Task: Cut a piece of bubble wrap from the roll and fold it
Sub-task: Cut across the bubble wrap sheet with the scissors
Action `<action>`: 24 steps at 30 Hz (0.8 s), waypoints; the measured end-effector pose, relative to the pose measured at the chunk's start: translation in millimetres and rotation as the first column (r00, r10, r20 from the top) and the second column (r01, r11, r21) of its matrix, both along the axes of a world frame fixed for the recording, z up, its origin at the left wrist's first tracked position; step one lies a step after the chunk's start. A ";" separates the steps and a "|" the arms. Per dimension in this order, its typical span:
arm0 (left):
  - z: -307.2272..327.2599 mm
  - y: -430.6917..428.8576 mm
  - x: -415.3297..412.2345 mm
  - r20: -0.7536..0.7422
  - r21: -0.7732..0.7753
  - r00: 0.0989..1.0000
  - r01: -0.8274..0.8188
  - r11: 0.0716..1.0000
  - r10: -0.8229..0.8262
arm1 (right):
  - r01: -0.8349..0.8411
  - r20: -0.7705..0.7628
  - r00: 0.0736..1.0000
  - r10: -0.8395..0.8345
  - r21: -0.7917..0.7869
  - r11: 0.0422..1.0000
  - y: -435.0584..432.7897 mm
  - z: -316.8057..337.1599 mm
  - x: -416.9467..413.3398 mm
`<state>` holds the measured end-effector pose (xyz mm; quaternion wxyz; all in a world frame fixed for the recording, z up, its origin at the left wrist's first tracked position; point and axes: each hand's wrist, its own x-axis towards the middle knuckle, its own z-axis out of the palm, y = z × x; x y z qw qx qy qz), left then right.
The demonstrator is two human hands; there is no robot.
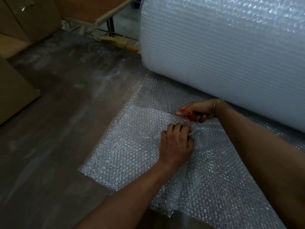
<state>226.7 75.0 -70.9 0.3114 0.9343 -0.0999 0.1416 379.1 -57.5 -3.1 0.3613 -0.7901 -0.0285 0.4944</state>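
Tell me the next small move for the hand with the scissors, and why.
Probably snip and slide the scissors a little way left across the sheet. The right hand grips their red handles with the blades pointing left, the left hand pinches the sheet just beside them, and uncut sheet seems to lie between the tips and its left edge.

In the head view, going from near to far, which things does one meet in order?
Near end of the clear bubble wrap sheet → left hand → red-handled scissors in the right hand → big white bubble wrap roll.
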 end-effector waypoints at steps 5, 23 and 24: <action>0.7 0.9 1.0 0.000 -0.015 1.000 -0.001 1.000 0.001 | -0.056 0.061 0.997 0.056 0.000 0.998 -0.8 -2.1 2.0; 1.4 1.7 1.1 0.006 -0.004 1.000 -0.004 1.000 0.004 | -0.056 0.042 0.998 0.057 -0.012 0.998 9.1 -4.6 9.4; 1.4 1.9 1.2 0.008 -0.001 1.000 -0.004 1.000 0.004 | -0.041 0.025 0.999 0.041 -0.016 0.999 10.4 -4.3 9.5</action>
